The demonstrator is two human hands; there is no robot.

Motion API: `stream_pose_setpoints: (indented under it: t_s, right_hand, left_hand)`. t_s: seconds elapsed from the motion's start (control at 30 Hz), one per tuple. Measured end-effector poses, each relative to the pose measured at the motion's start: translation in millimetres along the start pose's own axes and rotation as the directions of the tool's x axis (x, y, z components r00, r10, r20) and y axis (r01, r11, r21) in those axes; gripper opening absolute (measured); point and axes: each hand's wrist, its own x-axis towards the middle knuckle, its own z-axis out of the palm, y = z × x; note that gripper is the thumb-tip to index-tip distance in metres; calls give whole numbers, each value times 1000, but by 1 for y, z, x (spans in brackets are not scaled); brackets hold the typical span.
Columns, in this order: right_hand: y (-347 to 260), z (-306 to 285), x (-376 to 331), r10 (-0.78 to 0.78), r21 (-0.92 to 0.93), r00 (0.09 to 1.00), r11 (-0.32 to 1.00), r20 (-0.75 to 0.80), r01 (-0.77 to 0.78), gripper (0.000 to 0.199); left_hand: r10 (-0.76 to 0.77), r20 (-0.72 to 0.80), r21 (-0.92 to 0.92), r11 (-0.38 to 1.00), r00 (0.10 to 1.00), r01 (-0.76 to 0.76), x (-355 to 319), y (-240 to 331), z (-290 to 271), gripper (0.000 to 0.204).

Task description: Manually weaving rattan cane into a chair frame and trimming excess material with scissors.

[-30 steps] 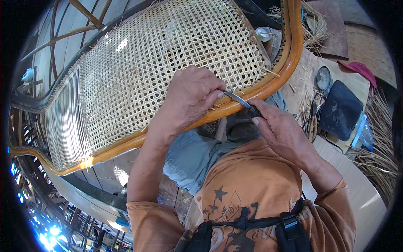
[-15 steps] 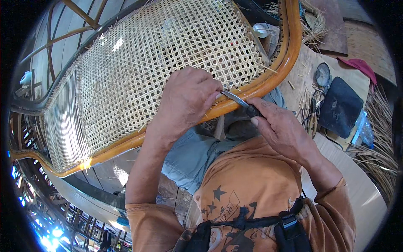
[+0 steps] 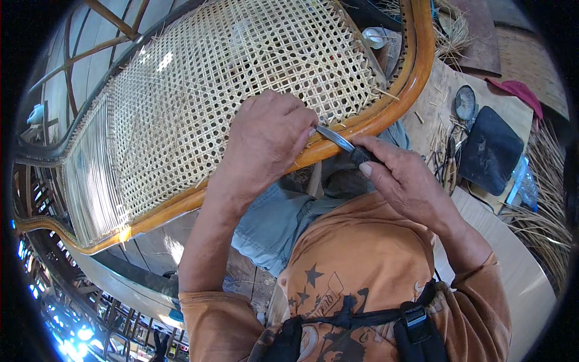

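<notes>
Against chair rim (image 3: pixel 362 130) — left hand (image 3: pixel 265 145) curled, pinning cane (image 3: pixel 229 78) steady; right hand (image 3: pixel 404 181) fisted on knife (image 3: pixel 338 140), blade angled at edge.

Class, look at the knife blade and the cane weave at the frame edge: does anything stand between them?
Nothing visible does. The right hand holds the knife, whose tip runs under the fingers of the left hand resting on the weave beside the frame.

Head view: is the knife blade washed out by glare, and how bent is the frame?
Head view: the knife blade glints bright but stays readable between left hand and right hand; fisheye curves the wooden chair frame; corners are black.
</notes>
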Motion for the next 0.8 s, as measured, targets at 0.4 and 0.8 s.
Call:
stream_pose_setpoints:
  t_s: [0.4,0.8]
  right_hand:
    - [5,-19,-24,56,-91,998,994,28,-53,35]
    - [-14,-4,6,-235,265,876,892,-421,366,36]
  left_hand:
    - [67,97,78,994,993,-75,-1,6,-8,13]
    - [-128,56,-185,973,990,136,-37,5,-20,27]
